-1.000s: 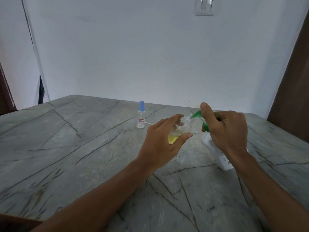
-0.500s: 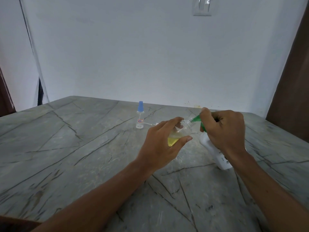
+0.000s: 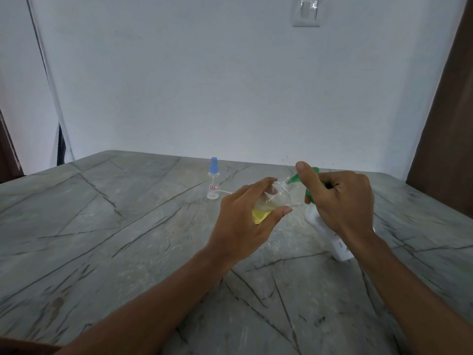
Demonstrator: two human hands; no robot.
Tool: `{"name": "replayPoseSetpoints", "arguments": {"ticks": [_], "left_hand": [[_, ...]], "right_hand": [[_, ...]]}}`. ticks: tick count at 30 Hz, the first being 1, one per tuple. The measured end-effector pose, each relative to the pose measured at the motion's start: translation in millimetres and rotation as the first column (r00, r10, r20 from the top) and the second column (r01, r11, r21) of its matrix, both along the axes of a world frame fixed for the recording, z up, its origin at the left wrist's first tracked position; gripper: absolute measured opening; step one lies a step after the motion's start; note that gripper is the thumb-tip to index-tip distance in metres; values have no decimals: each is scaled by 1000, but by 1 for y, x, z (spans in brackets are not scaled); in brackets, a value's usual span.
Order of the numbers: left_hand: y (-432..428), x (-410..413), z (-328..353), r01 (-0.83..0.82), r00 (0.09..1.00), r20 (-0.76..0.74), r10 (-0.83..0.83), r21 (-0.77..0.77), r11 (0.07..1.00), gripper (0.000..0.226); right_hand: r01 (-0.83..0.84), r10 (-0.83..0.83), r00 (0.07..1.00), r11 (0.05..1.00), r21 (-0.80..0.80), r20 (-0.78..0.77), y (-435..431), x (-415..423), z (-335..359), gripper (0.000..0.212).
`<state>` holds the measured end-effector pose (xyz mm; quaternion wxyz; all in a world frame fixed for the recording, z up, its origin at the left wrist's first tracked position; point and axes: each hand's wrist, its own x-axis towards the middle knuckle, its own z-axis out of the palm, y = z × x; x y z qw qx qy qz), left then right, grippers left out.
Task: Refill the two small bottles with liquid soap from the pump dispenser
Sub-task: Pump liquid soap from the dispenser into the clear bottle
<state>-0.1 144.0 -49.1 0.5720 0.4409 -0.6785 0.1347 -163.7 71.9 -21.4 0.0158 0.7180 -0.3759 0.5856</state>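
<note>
Small clear bottle [image 3: 275, 199] is tilted above the table [image 3: 102, 226], gripped between the thumb and fingers of the left hand [image 3: 243, 221]. Its neck aims up and right, mouth meeting the green spout [image 3: 294, 178] of the pump dispenser [image 3: 340, 245]. The right hand [image 3: 340, 201] clasps the pump head, thumb raised. Yellow soap [image 3: 259, 216] pools low.

Grey veined stone table [image 3: 107, 226]; white wall [image 3: 204, 85]; switch [image 3: 306, 12]
</note>
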Motion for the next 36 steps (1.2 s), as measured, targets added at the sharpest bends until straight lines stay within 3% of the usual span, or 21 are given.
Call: {"name": "replayPoseSetpoints", "arguments": {"ticks": [15, 23, 36], "left_hand": [[0, -2, -3, 3, 1000, 24, -4, 42, 999, 51], [0, 0, 0, -17, 1000, 23, 17, 19, 1000, 52], [0, 0, 0, -15, 999, 38, 14, 19, 1000, 52]], "right_hand": [[-11, 11, 1000, 1000, -9, -2, -1, -1, 2, 61], [-23, 23, 1000, 1000, 19, -6, 2, 0, 0, 77], [-22, 22, 1000, 1000, -5, 6, -1, 0, 0, 73]]}}
